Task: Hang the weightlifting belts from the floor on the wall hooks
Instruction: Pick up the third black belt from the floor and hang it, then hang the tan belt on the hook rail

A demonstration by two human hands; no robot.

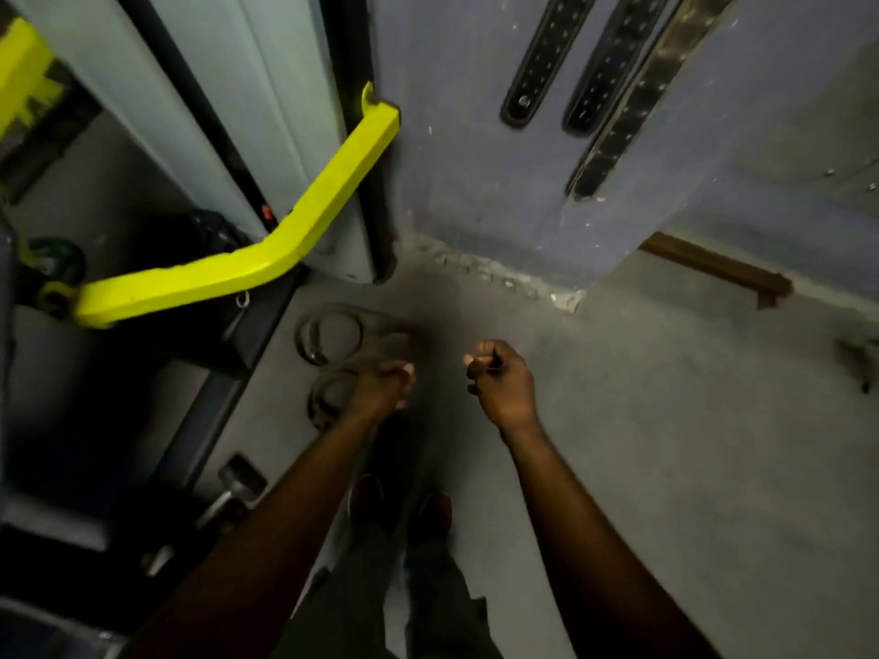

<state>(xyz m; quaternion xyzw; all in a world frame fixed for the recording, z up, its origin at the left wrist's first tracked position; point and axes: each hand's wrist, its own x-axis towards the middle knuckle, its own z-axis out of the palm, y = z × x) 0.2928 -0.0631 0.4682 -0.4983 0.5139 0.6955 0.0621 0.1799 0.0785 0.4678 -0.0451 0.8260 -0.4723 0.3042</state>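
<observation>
Two dark weightlifting belts lie coiled on the grey floor: one (328, 337) nearer the wall, the other (326, 402) just in front of it. My left hand (385, 386) hovers beside the nearer coil, fingers curled, with nothing visibly in it. My right hand (499, 383) is a fist to its right over bare floor, holding nothing. On the blue-grey wall ahead, three long belts hang straight down: two black ones (547, 59), (613, 64) and a worn, lighter one (651, 97). The hooks are out of frame above.
A gym machine with a bright yellow bent bar (285, 249) and grey uprights stands at the left, its dark base rail (223, 373) beside the coils. A dumbbell (235, 487) lies at the lower left. A brown strip (718, 268) lies along the right wall's foot. My shoes (404, 511) are below.
</observation>
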